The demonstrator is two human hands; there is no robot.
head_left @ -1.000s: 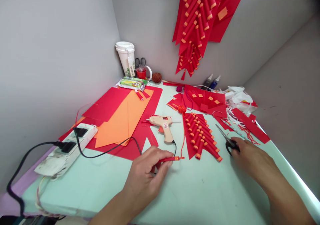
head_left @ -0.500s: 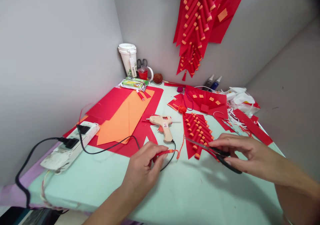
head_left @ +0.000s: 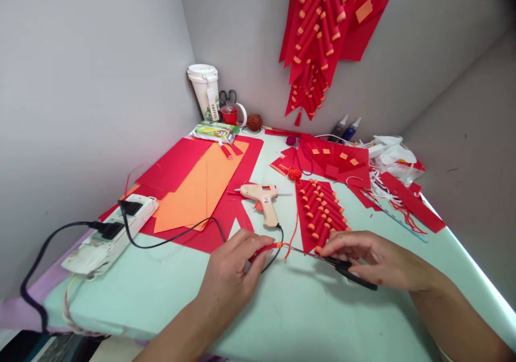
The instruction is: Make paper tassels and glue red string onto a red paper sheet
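Between thumb and fingers, my left hand (head_left: 237, 268) pinches a small red paper roll (head_left: 264, 249) with an orange band at its tip. Red-orange yarn (head_left: 296, 227) trails from that tip toward a small yarn ball (head_left: 294, 173). My right hand (head_left: 374, 257) grips black-handled scissors (head_left: 342, 267), whose blades reach left to the yarn right beside the roll's end. Whether the blades touch the yarn is too small to tell. Just beyond the scissors lies a red panel (head_left: 305, 233) covered with rows of red rolls with orange bands.
A cream glue gun (head_left: 264, 198) lies beyond my left hand, its black cord running nearby. To the left are a power strip (head_left: 110, 238), orange sheets (head_left: 189, 190) and red sheets (head_left: 177, 163). Scraps and a plastic bag (head_left: 393, 155) sit at right. Red decorations (head_left: 318, 23) hang on the wall.
My right hand has brought the scissors left and slightly down, so the blades now reach the yarn at the roll's tip. My left hand has barely moved.
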